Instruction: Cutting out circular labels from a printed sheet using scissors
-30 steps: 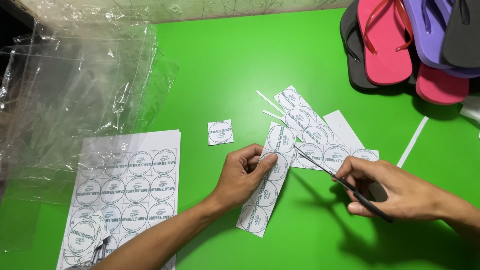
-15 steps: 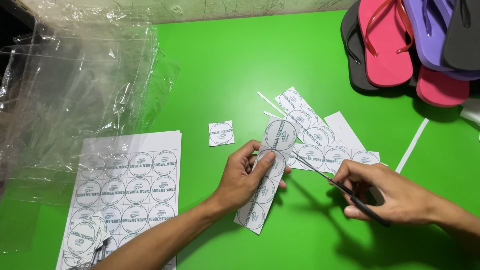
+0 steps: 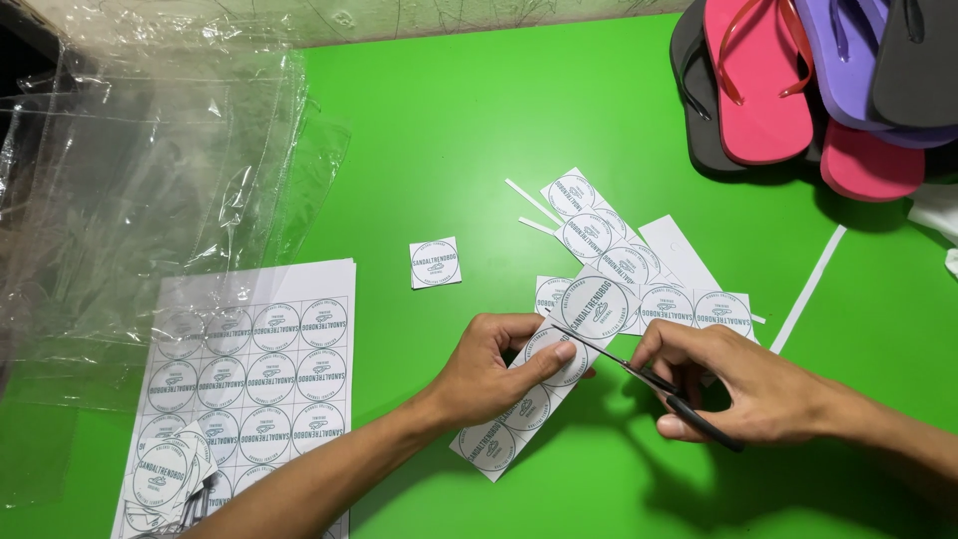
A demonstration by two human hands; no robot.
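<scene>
The left hand (image 3: 494,364) is gripping a label strip (image 3: 539,384); the right hand (image 3: 733,384) is clasping scissors (image 3: 639,371), with cut labels (image 3: 609,250), flip-flops (image 3: 798,80) and plastic bags (image 3: 150,170) lying around on the green bench (image 3: 449,130).

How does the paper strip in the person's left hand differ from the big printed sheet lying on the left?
The strip is narrow, one round label wide, held tilted by the left hand with scissors at it; the sheet is wide, several labels across, lying flat and untouched. The strip is cut loose; the sheet looks whole. Both are white with the same round prints.
</scene>
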